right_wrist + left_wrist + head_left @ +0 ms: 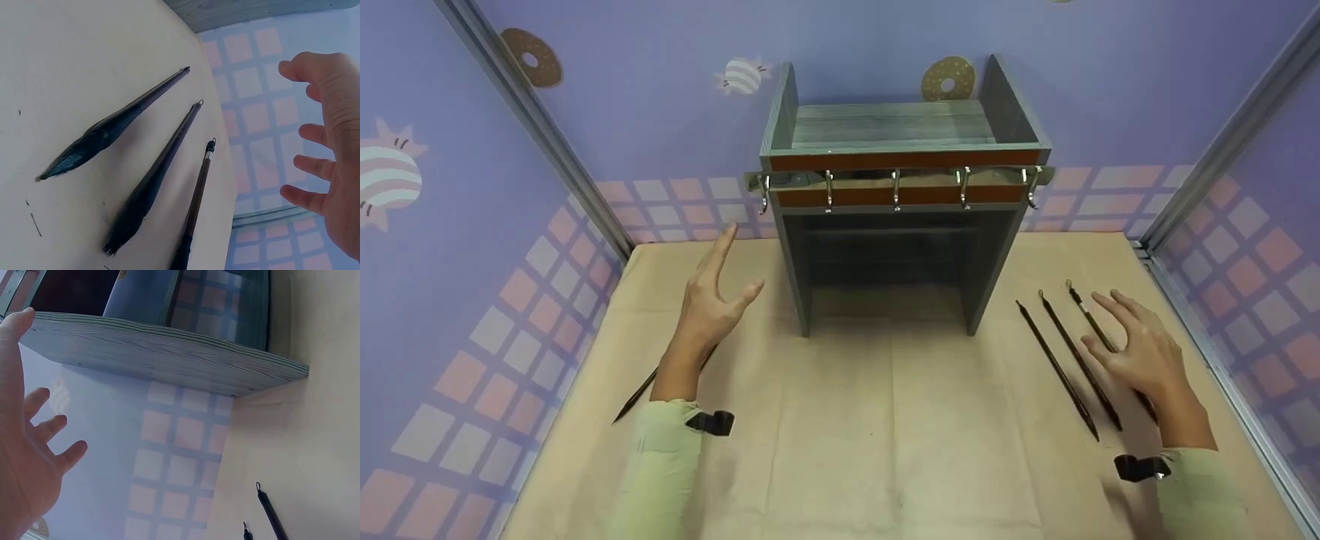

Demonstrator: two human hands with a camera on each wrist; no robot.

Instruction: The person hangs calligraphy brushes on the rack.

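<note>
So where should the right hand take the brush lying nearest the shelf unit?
Pinch the innermost brush from above with the right hand, at mid-handle: it lies flat on the paper, slim and straight, bristle tip toward the person, with a gap to its neighbour for the fingers.

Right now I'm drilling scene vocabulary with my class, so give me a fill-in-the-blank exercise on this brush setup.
1. Beside the right hand lie ___ brushes.
2. The rail on the stand carries ___ hooks.
3. Both hands hold ___; the left hand is raised beside the stand.
4. One more brush lies under the ___ forearm.

Missing words: three; five; nothing; left
</note>
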